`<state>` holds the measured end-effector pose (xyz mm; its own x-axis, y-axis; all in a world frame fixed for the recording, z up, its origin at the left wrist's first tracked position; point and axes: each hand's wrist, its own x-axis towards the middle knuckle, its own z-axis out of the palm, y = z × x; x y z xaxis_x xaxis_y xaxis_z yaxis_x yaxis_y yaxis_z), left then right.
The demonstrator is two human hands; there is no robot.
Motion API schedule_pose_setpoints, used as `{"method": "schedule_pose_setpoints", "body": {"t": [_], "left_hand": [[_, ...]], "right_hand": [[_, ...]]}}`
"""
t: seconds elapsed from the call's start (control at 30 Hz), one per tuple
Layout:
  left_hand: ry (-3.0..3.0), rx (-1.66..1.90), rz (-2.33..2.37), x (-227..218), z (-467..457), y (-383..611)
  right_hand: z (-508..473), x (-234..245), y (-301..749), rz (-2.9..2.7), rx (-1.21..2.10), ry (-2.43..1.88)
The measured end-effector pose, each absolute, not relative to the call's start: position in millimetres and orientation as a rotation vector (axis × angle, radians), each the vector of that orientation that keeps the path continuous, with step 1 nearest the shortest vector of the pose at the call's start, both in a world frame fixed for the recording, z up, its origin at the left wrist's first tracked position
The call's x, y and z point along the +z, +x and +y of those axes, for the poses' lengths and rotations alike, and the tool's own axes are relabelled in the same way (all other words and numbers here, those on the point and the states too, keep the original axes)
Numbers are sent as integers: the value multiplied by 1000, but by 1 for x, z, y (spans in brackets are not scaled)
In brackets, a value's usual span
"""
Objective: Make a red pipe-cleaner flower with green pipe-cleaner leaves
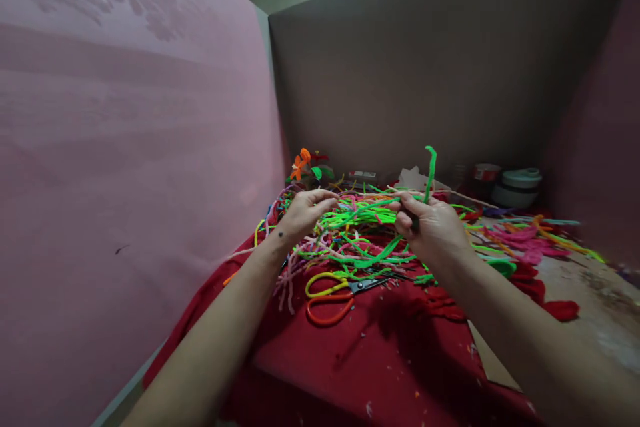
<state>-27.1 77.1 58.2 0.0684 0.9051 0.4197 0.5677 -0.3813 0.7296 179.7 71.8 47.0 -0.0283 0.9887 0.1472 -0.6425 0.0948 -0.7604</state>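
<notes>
My left hand (pixel 305 212) hovers over a heap of coloured pipe cleaners (pixel 360 240), its fingers curled and pinching the end of a thin strand. My right hand (pixel 430 225) is closed around a green pipe cleaner (pixel 429 173) whose free end stands up and hooks over above the fist; its lower part runs down to the left across the heap. Both hands are raised a little above a red cloth (pixel 380 353). Scissors (pixel 335 295) with a yellow and an orange handle lie on the cloth just below the hands.
An orange pipe-cleaner flower (pixel 301 164) stands at the back left. Tape rolls and a small tin (pixel 517 185) sit at the back right. Pink strands (pixel 520 240) lie right of the heap. A pink panel (pixel 130 147) walls the left; a brown board (pixel 425 60) closes the back.
</notes>
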Motion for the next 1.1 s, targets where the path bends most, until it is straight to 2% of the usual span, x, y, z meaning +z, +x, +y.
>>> {"method": "schedule_pose_setpoints", "body": {"t": [0.07,0.17,0.4,0.7,0.8,0.97,1.1], "left_hand": [[1959,1091,1218,60,65,-8],[1823,925,1117,54,52,8],[1544,921,1017,45,37,22],[1540,684,852,37,39,55],[1571,775,821,35,48,67],[1456,1152,842,20,61,75],[1367,1218,788,5,63,74]], "right_hand": [[67,47,182,-782,1454,-553],[63,45,187,-734,1467,-565],[58,37,210,-683,1486,-595],[54,21,240,-644,1604,-689],[51,18,249,-628,1629,-714],[44,12,250,-711,1652,-761],[37,6,240,-791,1654,-842]]}}
